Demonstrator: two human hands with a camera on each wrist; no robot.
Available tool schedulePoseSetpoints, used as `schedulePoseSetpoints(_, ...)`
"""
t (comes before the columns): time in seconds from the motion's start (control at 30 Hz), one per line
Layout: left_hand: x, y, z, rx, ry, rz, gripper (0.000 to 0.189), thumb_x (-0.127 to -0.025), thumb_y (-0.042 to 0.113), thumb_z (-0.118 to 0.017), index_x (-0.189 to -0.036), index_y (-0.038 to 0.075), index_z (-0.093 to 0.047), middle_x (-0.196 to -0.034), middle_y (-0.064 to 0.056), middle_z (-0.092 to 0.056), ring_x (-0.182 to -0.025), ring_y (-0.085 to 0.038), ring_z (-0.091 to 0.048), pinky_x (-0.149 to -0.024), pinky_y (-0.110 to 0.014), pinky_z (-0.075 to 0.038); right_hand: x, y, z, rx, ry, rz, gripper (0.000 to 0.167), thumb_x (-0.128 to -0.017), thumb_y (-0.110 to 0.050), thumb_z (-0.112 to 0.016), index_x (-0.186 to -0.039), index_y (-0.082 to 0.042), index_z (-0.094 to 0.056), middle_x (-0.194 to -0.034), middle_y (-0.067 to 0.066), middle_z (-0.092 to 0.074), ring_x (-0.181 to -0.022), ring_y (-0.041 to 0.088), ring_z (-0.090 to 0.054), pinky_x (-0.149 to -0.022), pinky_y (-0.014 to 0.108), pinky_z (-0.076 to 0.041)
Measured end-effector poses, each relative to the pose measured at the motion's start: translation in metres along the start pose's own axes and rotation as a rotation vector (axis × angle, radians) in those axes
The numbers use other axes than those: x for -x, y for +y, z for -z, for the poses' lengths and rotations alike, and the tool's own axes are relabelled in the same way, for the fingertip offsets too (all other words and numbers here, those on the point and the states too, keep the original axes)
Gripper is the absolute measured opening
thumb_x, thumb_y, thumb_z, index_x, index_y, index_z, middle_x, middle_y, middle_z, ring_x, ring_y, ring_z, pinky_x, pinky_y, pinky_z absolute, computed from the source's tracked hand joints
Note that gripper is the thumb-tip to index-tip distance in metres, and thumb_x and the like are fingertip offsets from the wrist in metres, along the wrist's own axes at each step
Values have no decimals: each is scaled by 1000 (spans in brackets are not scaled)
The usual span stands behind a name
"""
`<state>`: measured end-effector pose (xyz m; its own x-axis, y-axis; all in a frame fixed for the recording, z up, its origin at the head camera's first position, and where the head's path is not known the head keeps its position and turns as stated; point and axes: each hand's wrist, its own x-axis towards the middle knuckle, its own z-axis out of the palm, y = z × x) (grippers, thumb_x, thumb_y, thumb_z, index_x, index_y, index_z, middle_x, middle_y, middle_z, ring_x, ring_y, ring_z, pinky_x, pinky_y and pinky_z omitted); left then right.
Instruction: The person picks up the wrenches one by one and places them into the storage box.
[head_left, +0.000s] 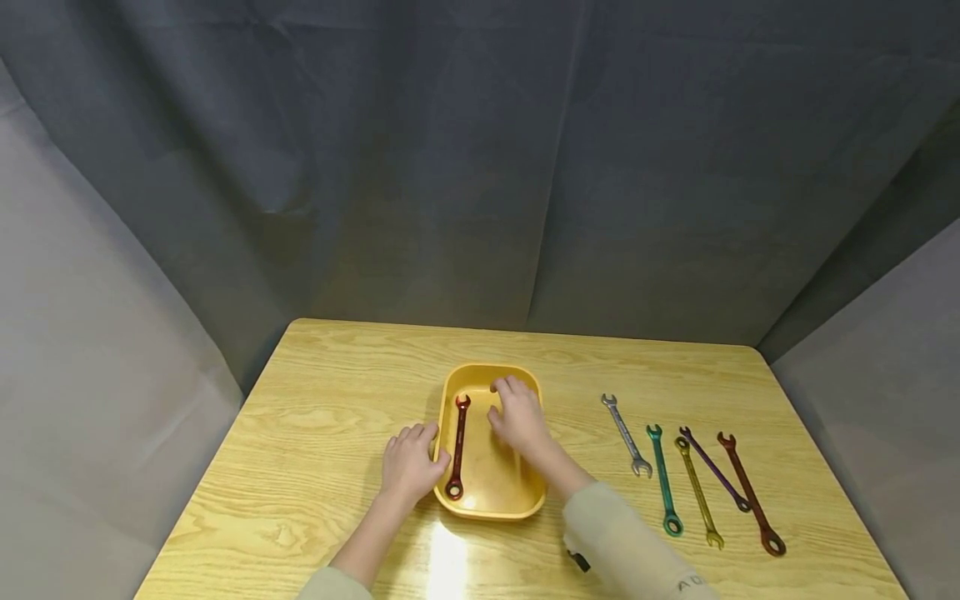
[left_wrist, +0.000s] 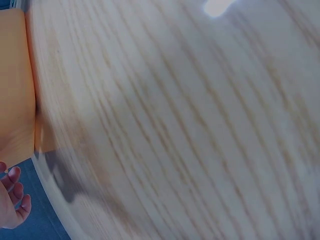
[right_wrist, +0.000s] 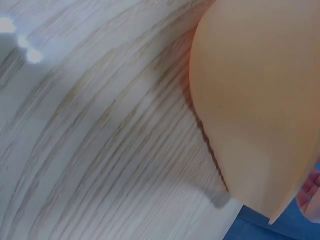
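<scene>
A yellow plastic tray (head_left: 491, 510) sits on the table, and a dark red combination wrench (head_left: 459, 446) lies lengthwise along the left side of its floor. My left hand (head_left: 411, 462) is at the tray's left side, its thumb right at the rim and its fingers loosely bent just outside. Over the tray's right half is my right hand (head_left: 521, 421), reaching across the right rim with fingers relaxed and apart from the wrench; nothing shows between them. In both wrist views the tray's outer wall (left_wrist: 15, 85) (right_wrist: 250, 115) appears, with fingers only at the frame edge.
Right of the tray, spread on the wooden table (head_left: 337, 392), lie a silver wrench (head_left: 626, 435), a green wrench (head_left: 664, 481), a yellow wrench (head_left: 699, 493), a purple wrench (head_left: 715, 469) and a copper-red wrench (head_left: 752, 493). Grey curtains (head_left: 450, 167) stand behind and beside the table.
</scene>
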<state>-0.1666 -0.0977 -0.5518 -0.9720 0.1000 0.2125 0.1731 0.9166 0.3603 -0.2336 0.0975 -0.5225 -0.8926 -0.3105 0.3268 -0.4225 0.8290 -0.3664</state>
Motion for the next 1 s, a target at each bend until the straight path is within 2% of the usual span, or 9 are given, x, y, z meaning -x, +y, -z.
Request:
schedulePoseSetpoints(0.47,0,0,0,-1,-3,-1,42,-80,33,-55,-117,13,-59,-108,-7,-62,-98,-25,-55,-80,-40,-43,5,24,17,20,48,27,29,-77,-8,-65,-103,-4,-55,-99,9,-55,-94,28,-53,-87,44,-42)
schedulePoseSetpoints(0.77,0,0,0,3,7,-6,39,-79,33,-56,-113,14,-60,-105,-5,-63,-94,-23,-56,-76,-37,-43,8,46,25,-44,130,-32,29,-76,-5,-64,-104,-2,-57,-101,13,-58,-94,29,-54,-87,47,-41)
schedulePoseSetpoints(1.0,0,-1,0,3,8,-5,39,-79,32,-57,-113,14,-60,-104,-6,-63,-94,-24,-56,-77,-38,-43,13,62,32,-40,134,-106,30,-78,-7,-64,-106,-2,-56,-104,14,-57,-101,32,-51,-87,47,-40)
